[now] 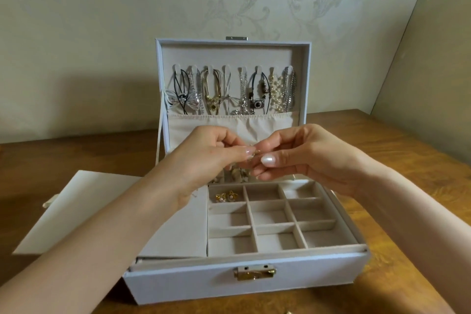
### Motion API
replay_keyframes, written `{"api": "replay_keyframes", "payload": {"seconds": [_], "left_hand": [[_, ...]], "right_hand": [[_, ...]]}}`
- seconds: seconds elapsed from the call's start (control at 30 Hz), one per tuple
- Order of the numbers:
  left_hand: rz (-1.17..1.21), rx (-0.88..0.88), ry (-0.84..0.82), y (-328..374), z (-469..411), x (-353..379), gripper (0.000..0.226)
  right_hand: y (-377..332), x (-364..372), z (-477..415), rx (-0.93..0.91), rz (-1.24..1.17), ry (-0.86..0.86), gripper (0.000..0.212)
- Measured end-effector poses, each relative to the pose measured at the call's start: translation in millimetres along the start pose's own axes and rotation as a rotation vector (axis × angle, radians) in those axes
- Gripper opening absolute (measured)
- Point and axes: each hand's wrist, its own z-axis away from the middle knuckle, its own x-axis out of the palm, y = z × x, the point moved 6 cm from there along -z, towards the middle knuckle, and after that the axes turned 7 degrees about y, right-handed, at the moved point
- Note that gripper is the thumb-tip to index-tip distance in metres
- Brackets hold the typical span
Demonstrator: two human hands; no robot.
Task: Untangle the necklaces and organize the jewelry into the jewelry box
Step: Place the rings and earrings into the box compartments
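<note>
**Head view: gold jewelry piece [252, 155] pinched over jewelry box [204, 282]**

Curled fingertips of left hand [204, 150] and right hand [308, 155] both pinch the tiny piece above the open white box. Silver, gold and black-cord necklaces [229, 89] hang from lid hooks. Two gold pearl earrings [225, 197] lie in the tray's rear-left compartment.

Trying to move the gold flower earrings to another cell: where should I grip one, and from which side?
Pinch the rim of one flower head of the gold flower earrings with thumb and fingertip, coming from straight above. They lie low in the back-left cell of the tray, whose divider walls likely block any sideways reach.
</note>
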Motion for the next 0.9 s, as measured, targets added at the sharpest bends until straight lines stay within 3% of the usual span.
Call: {"api": "replay_keyframes", "payload": {"seconds": [0.27,0.4,0.53,0.73,0.9], "left_hand": [[-0.047,0.02,-0.136,1,4,9,0.01],[-0.42,0.171,-0.075,0,2,6,0.009],[-0.582,0.185,-0.052,-6,0,5,0.016],[-0.577,0.174,-0.046,-11,-2,7,0.015],[-0.583,0.175,-0.068,-10,-1,9,0.015]], "right_hand": [[-9,-10,3,-0.051,0.261,0.093,0.014],[-6,-13,2,-0.09,0.698,0.195,0.008],[8,-5,-2,-0.045,0.721,0.197,0.006],[7,-5,-2,-0.052,0.648,0.19,0.01],[13,-1,-4,-0.034,0.824,0.152,0.013]]}}
